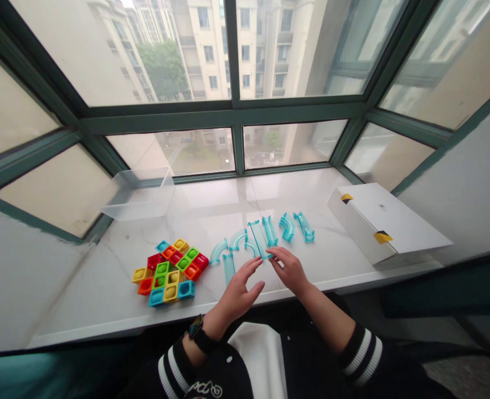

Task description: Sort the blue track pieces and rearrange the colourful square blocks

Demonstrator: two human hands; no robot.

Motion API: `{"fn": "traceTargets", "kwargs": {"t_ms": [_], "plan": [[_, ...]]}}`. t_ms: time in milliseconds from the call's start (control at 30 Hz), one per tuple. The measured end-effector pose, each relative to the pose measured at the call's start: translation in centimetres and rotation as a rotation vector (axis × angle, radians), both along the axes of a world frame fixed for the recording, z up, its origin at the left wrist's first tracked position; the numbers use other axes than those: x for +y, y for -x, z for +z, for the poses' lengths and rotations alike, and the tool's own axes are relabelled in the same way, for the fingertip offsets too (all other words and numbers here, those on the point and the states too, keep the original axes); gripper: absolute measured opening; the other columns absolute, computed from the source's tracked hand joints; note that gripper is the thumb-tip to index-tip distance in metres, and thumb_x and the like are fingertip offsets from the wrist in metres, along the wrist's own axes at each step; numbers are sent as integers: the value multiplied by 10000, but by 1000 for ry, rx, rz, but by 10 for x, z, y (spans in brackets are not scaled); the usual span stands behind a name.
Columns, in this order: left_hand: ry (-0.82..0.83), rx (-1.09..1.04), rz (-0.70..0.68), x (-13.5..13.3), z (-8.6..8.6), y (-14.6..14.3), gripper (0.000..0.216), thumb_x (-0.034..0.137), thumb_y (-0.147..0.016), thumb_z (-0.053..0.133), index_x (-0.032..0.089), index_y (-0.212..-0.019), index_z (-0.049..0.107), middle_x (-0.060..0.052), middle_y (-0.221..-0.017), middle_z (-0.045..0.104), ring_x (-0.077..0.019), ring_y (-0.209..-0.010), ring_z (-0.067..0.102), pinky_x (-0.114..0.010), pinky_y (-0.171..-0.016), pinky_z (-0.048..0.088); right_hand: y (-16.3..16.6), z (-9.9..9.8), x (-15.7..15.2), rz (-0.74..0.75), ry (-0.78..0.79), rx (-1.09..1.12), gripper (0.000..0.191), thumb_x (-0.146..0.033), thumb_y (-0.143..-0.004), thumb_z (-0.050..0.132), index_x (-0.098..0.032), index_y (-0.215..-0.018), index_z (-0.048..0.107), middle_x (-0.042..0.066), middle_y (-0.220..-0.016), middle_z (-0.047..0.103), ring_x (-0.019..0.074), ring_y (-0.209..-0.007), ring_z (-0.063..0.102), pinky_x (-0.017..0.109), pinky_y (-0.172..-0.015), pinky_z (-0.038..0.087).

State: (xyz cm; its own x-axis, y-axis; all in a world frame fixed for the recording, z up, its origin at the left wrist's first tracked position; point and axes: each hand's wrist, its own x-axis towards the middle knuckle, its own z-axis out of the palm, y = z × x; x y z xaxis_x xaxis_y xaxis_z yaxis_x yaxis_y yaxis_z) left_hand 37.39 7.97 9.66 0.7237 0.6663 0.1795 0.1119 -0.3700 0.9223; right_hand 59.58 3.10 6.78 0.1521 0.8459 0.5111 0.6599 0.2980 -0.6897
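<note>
Several clear blue track pieces lie on the white marble sill. My left hand [240,292] is open, its thumb apart from its stretched fingers, with the fingertips close to the near end of a long straight track piece [258,237]. From the other side, my right hand [289,270] reaches the same end with its fingers extended and slightly bent; whether they touch it is unclear. Left of that piece are curved track pieces [218,250] and a short straight one [228,269], partly behind my left hand. To its right lie another straight piece [270,231] and a curved piece [287,227].
Colourful toy blocks [170,272] in red, yellow, green, orange and blue sit together at the left. A clear plastic bin [140,194] stands at the back left. At the right is a white box [388,221] with yellow-black tabs. Window frames [238,149] border the sill.
</note>
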Motion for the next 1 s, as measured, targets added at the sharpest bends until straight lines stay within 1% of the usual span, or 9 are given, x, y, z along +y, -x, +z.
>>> {"fn": "traceTargets", "kwargs": {"t_ms": [67,133,300,433,533,733,867,1000], "plan": [[42,-25,-8,0,-5,-7,555,279,-981,635,315,-1526,538,-92,-1648,457,-302,-1523,441,-517,-1200,482,-3,-2,2,-21,-7,12,279,-222,-1033,563,-270,-1269,704,82,-1174,738,207,-905,723,383,-871,623],[92,-47,-11,2,-11,-14,543,295,-974,650,312,-1509,559,-98,-1660,438,-313,-1523,441,-524,-1201,476,-6,-6,4,-50,-5,16,257,-208,-1026,564,-265,-1231,707,75,-1139,737,205,-896,716,382,-879,612],[272,-93,-2,13,-27,-34,494,350,-962,679,292,-1448,613,-110,-1650,451,-323,-1508,460,-551,-1232,421,-17,-16,14,-108,42,37,182,-194,-1004,566,-249,-1108,705,59,-1025,730,207,-863,696,367,-840,593],[376,-133,1,26,-37,-50,488,376,-943,712,282,-1416,635,-109,-1671,422,-327,-1521,440,-544,-1247,392,-26,-22,24,-150,72,40,167,-199,-991,560,-237,-1060,708,65,-1016,727,213,-880,699,357,-833,585],[418,-146,-6,37,-41,-62,489,371,-927,737,290,-1400,647,-110,-1676,413,-334,-1513,450,-550,-1240,394,-33,-24,33,-200,92,22,181,-194,-981,548,-226,-1050,712,73,-1020,731,221,-904,701,357,-841,577],[486,-134,21,56,-45,-83,489,379,-872,801,285,-1337,684,-111,-1682,405,-364,-1466,501,-568,-1208,420,-43,-28,49,-288,177,-40,194,-197,-961,554,-221,-1028,734,74,-1005,748,225,-866,699,361,-835,559],[542,-115,38,62,-49,-91,496,369,-847,822,274,-1317,694,-114,-1679,411,-373,-1437,527,-567,-1175,457,-48,-32,55,-325,232,-72,206,-174,-945,562,-223,-1032,743,68,-1029,761,228,-875,708,361,-850,553],[567,-101,60,64,-53,-93,498,352,-827,834,272,-1302,705,-116,-1681,408,-381,-1417,546,-575,-1163,467,-48,-36,60,-343,272,-83,217,-167,-948,564,-225,-1047,747,72,-1064,769,234,-911,719,365,-878,555]]}}
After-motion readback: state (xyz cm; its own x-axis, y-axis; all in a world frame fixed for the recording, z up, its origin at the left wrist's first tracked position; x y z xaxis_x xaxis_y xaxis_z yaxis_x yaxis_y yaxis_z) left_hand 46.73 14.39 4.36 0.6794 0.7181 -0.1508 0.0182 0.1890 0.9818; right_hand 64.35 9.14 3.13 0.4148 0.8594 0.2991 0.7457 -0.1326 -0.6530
